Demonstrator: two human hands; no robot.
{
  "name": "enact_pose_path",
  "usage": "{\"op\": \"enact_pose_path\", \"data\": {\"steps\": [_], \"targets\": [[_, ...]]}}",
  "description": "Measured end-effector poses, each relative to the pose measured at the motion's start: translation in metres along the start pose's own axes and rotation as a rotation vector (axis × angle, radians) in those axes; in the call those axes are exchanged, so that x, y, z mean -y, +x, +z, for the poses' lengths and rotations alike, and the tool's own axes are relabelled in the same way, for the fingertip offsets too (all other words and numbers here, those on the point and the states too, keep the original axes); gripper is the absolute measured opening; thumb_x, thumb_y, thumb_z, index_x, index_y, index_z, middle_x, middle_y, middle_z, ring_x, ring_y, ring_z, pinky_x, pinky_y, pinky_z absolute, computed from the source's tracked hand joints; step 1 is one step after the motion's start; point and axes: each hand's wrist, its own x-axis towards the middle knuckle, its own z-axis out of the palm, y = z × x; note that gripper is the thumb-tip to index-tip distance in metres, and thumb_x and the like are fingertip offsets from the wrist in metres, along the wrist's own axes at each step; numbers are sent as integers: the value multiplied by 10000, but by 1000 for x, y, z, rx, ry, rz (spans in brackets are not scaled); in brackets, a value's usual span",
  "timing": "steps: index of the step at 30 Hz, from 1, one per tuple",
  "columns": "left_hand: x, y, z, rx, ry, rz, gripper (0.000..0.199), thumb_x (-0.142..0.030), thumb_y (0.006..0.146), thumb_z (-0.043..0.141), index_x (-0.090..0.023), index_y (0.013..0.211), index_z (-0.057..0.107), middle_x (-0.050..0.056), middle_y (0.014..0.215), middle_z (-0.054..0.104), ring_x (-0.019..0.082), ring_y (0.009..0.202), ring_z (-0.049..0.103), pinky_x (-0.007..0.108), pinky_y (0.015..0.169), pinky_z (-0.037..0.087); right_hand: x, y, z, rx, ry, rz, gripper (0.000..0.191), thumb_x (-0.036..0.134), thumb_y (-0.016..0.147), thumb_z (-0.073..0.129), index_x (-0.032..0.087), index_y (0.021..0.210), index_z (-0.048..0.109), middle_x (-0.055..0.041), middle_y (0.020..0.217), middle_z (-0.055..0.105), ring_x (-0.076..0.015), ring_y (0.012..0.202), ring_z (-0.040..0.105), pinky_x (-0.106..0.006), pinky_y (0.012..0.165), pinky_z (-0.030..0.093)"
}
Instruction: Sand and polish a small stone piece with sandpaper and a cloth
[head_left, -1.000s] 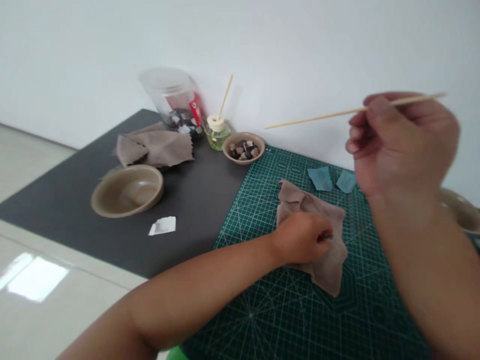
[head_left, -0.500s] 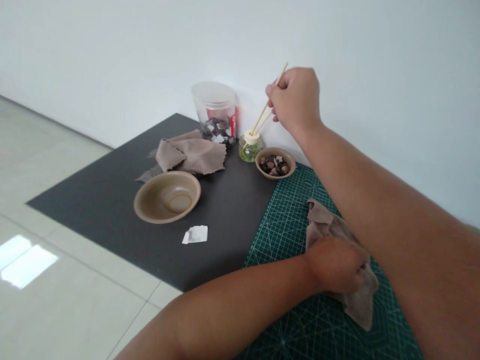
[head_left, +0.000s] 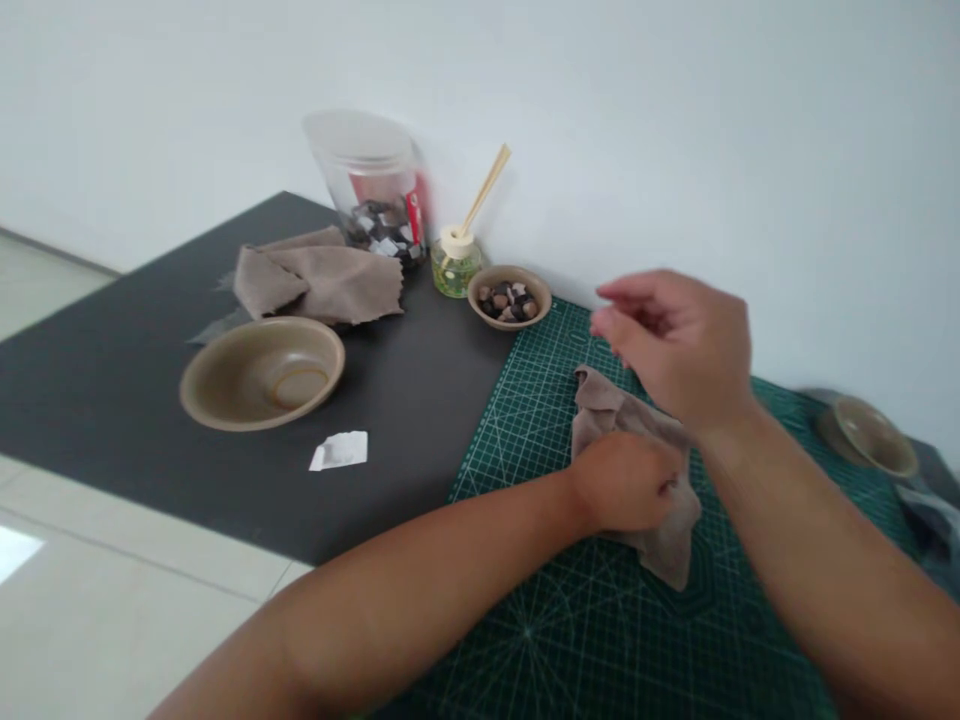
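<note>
Withdrawn from the bottle (head_left: pixel 456 268), the right hand (head_left: pixel 679 345) hangs empty, thumb and forefinger parted, beyond the slanting cloth (head_left: pixel 679 525) where the left hand (head_left: pixel 628 482) rests clenched, contents hidden.

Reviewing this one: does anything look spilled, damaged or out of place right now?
I see no spill. Two small oddities: the crumpled cloth behind the wide bowl has a jagged edge, as if roughly cut, and an irregular white scrap lies loose on the dark tabletop, like stray litter.

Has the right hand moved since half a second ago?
Yes: judged against the glass bottle, the right hand has moved rightward and lower in view.
</note>
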Motion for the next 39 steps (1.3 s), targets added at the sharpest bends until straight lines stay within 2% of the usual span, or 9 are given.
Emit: {"op": "enact_pose_path", "data": {"steps": [4, 8, 12, 14, 18, 23, 28, 33, 39], "targets": [[-6, -4, -3, -137, -145, -38, 85, -131, 760, 622, -169, 713, 682, 39, 713, 704, 213, 695, 686, 321, 652, 554, -43, -58, -71, -3, -512, 58, 214, 381, 826, 741, 203, 937, 782, -33, 790, 763, -192, 679, 682, -326, 642, 535], [-1, -2, -14, -317, -354, -158, 139, -111, 742, 613, -169, 818, 714, -10, 680, 681, 139, 627, 644, 242, 574, 512, -90, -98, -101, 41, -640, 150, 314, 394, 853, 666, 148, 1023, 763, -122, 952, 774, -264, 822, 715, -431, 748, 575], [19, 5, -31, -486, -564, -291, 85, -180, 723, 668, -154, 802, 688, 4, 709, 687, 118, 617, 619, 231, 568, 499, -102, -107, -94, 79, -687, 99, 562, 403, 818, 708, 103, 1292, 671, -208, 1301, 669, -373, 1233, 599, -553, 1066, 453], [26, 8, -38, -548, -663, -343, 86, -222, 719, 695, -159, 772, 672, -6, 686, 671, 105, 579, 590, 225, 539, 477, -101, -105, -89, 97, -735, 69, 693, 421, 822, 709, 88, 1415, 574, -226, 1396, 603, -399, 1322, 526, -568, 1123, 399], [24, 7, -43, -586, -817, -402, 128, -230, 684, 755, -165, 768, 683, -15, 672, 680, 94, 541, 574, 217, 511, 446, -100, -106, -88, 164, -770, 71, 629, 352, 834, 689, 120, 1408, 578, -198, 1276, 663, -393, 1208, 595, -561, 1054, 463], [12, 2, -41, -546, -916, -407, 188, -177, 634, 830, -154, 789, 727, 2, 746, 721, 102, 646, 642, 215, 616, 504, -97, -111, -97, 112, -738, 94, 434, 187, 859, 589, 127, 1285, 648, -137, 1037, 722, -313, 1010, 667, -487, 956, 528], [11, 0, -37, -537, -933, -375, 194, -155, 619, 860, -155, 780, 753, 17, 780, 734, 123, 706, 660, 215, 650, 512, -91, -111, -101, 8, -736, 121, 476, 316, 877, 652, 100, 1300, 617, -129, 1038, 720, -300, 983, 671, -465, 924, 537], [12, 0, -36, -524, -904, -360, 185, -150, 626, 860, -161, 783, 763, 17, 789, 736, 126, 713, 656, 216, 658, 507, -86, -112, -95, 102, -807, 260, 600, 445, 866, 674, 68, 1328, 606, -175, 1028, 732, -362, 970, 683, -521, 891, 532], [12, 0, -37, -525, -882, -353, 180, -147, 633, 852, -164, 788, 761, 11, 782, 736, 124, 702, 656, 217, 645, 497, -85, -114, -78, 84, -506, 211, 550, 129, 777, 611, 177, 1324, 570, -106, 1003, 725, -290, 930, 692, -473, 891, 526]]}}
